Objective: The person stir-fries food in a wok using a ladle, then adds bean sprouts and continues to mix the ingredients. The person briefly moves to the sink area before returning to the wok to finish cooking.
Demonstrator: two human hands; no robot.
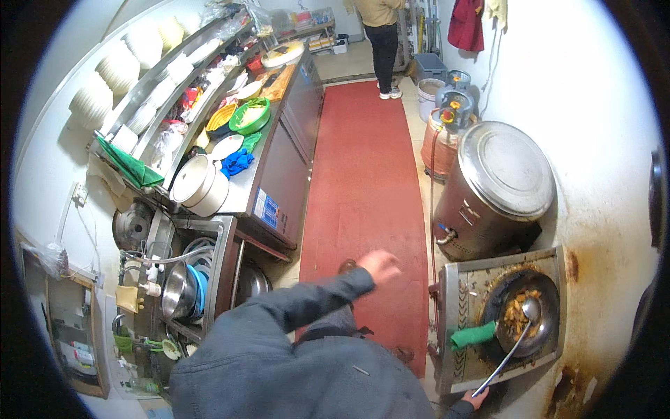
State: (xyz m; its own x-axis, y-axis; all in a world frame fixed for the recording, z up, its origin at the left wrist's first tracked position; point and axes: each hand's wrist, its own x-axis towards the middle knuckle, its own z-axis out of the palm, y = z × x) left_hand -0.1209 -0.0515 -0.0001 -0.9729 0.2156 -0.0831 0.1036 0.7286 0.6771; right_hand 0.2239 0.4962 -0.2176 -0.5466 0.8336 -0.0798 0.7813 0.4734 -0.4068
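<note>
My right hand [476, 398], at the lower edge, is closed around the end of a long-handled metal ladle [504, 362]. The ladle's bowl rests among browned food pieces [515, 321] in a dark wok [549, 336]. A green cloth [473, 336] is wrapped round the wok's handle, which points left. The wok sits on a metal stove [457, 290]. My left hand [381, 267] is in the air over the red floor mat, away from the wok. It is slightly blurred; its fingers look stretched out, and nothing shows in them.
Beyond the stove stand a large lidded steel drum [502, 174] and gas cylinders [447, 129]. A red mat [363, 160] runs down the aisle. At left are a steel counter [279, 146] with bowls and a sink [227, 230]. Another person [382, 49] stands at the far end.
</note>
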